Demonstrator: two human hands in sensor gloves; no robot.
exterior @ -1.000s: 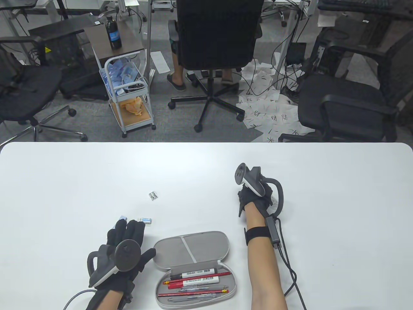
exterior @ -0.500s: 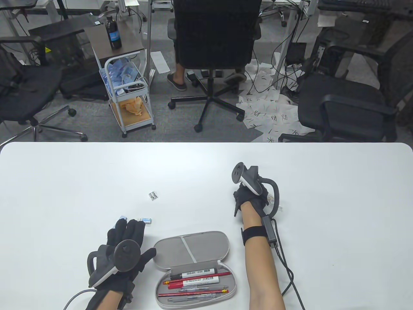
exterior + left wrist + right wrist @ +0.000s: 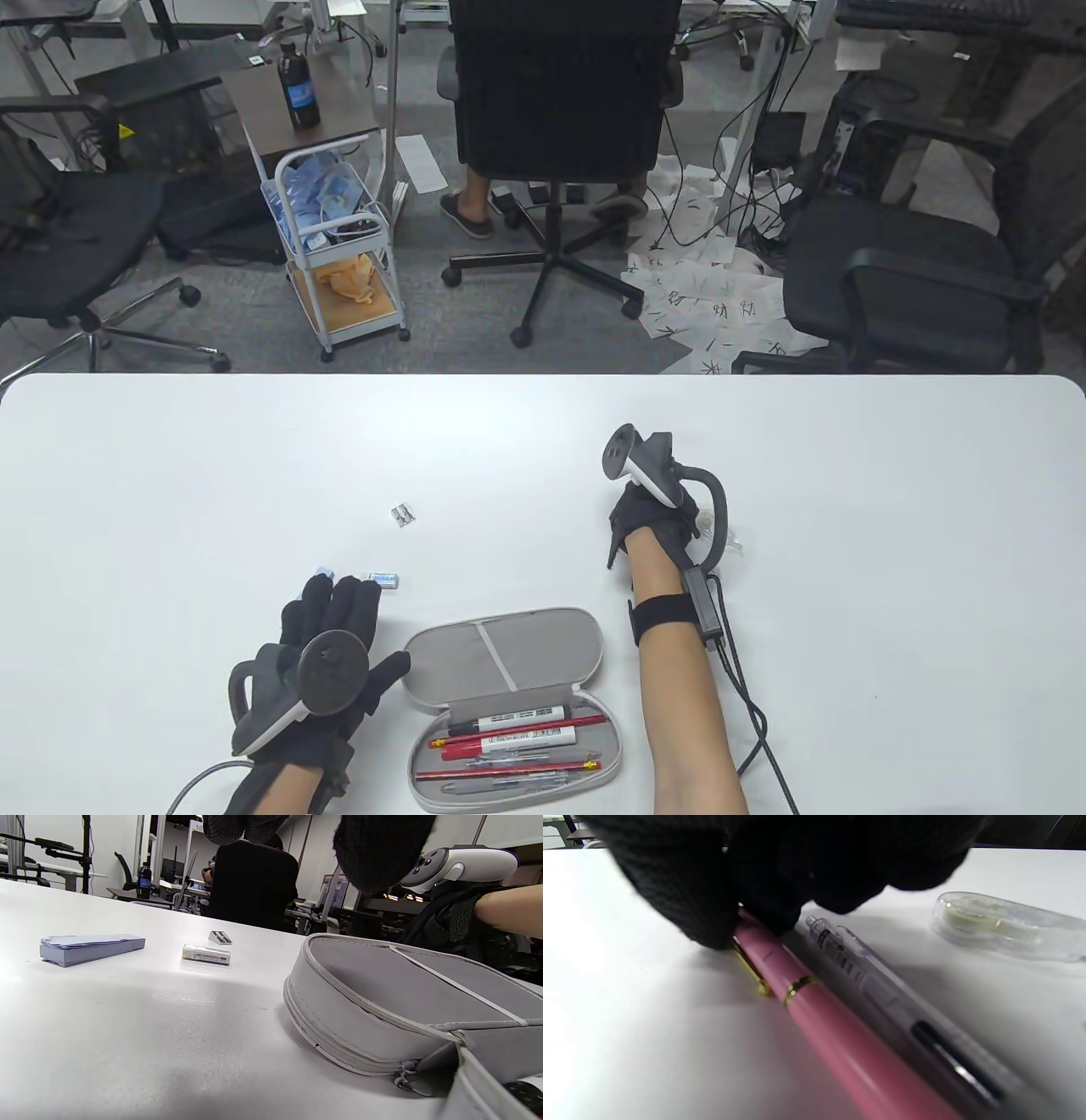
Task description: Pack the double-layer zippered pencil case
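Grey fabric case [image 3: 509, 705] lies open at the near edge of the tabletop [image 3: 170, 475], pens and markers already in its lower tray, lid flat behind. Just left of it the left hand [image 3: 327, 645] rests flat, fingers relaxed and empty, with a sticky-note pad [image 3: 91, 947], an eraser [image 3: 206, 954] and a sharpener [image 3: 220, 937] beyond. Farther out, the right hand [image 3: 653, 522] has its fingers [image 3: 712, 908] pinching the cap end of a pink pen [image 3: 814, 1005], beside a clear pen [image 3: 882, 984] and a tape dispenser [image 3: 1005, 926]. Step in hand, I judge: fetching another pen. Next it needs lifting clear and laying lengthwise into the tray.
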